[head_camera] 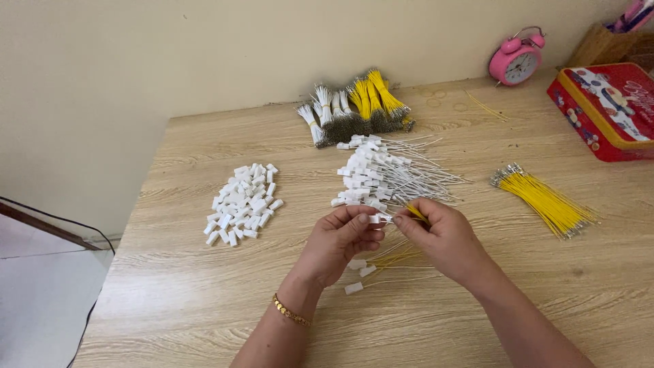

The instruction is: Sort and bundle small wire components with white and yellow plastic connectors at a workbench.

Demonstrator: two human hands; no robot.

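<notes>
Left hand pinches white plug | right hand fingers clamp yellow wire | risk: misaligned tip could bend, missing plug.

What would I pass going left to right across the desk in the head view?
Pile of white connectors → left hand → right hand → loose yellow wires → red tin.
</notes>
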